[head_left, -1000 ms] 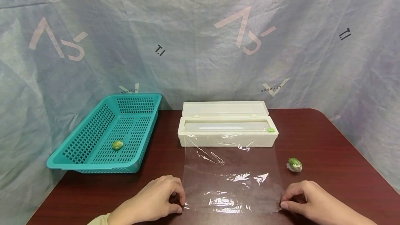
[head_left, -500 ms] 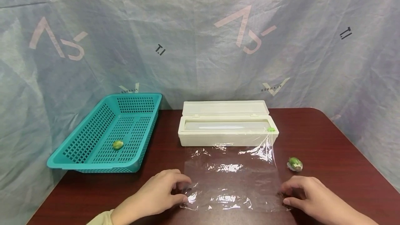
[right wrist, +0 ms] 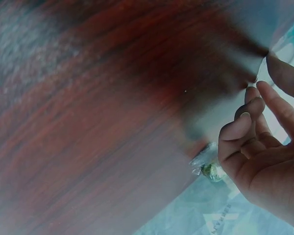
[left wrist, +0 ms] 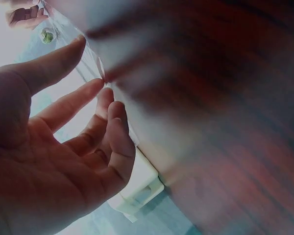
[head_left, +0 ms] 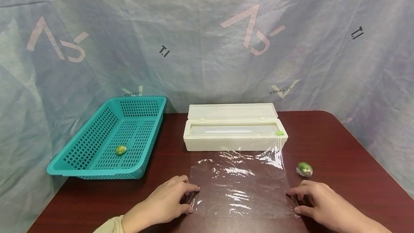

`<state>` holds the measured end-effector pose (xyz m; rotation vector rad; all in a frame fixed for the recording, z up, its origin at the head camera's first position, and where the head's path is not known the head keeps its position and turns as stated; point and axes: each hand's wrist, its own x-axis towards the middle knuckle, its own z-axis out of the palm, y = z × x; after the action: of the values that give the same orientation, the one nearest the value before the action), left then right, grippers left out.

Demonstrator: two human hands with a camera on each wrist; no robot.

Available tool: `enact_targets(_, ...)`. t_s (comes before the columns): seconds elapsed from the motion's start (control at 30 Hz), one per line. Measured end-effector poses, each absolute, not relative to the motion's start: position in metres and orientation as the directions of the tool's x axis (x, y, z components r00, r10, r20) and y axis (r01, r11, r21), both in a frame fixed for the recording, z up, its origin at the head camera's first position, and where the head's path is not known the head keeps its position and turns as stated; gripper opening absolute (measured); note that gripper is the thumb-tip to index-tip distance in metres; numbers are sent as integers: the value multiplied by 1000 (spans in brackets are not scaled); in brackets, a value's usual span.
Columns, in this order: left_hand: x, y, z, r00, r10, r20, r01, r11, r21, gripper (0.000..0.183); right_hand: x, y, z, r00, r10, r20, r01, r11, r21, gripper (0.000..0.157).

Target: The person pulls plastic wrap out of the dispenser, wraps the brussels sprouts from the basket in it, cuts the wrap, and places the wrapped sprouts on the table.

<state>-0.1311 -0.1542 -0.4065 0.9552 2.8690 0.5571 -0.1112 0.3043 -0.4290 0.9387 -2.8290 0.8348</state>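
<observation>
A sheet of clear plastic wrap [head_left: 239, 186] stretches from the front of a white wrap dispenser [head_left: 234, 145] toward me, wrinkled near the dispenser's green slider [head_left: 280, 133]. My left hand [head_left: 171, 199] touches the sheet's near left corner, thumb and index fingertips apart. At the near right corner, my right hand [head_left: 318, 200] likewise has its thumb and index finger spread on the film. Both wrist views show fingertips [left wrist: 100, 83] down at the film and table surface. Beyond the right hand lies a small green-and-white vegetable in wrap [head_left: 304, 169], like a Brussels sprout.
To the left stands a teal plastic basket [head_left: 152, 143] holding one small green vegetable [head_left: 121, 150]. The dispenser's clear lid [head_left: 231, 111] is raised at the back. A grey printed cloth [head_left: 207, 46] hangs behind the dark red-brown table [head_left: 326, 143].
The fingers of both hands have gone from pinching the film's near corners to spreading apart on it. The film has slackened, with new creases by the green slider.
</observation>
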Motion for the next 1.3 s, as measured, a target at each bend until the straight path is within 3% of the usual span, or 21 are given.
enact_targets(0.43,-128,-159,-395,-813,581,39,536,722,437,43,-110,300,-424,-828,-536,166,-528,645,-553,32)
enact_targets(0.83,-133,-195,-324,-762,633,138,618,645,449,44,-109,300,-424,-809,-555,191,-567,653,-503,40)
enact_targets(1.03,-155,-230,-288,-758,631,168,631,642,436,41,-109,301,-425,-811,-557,179,-566,670,-480,42)
enact_targets(1.3,-201,-283,-267,-815,565,129,567,733,376,42,-109,302,-428,-808,-554,203,-578,673,-462,41)
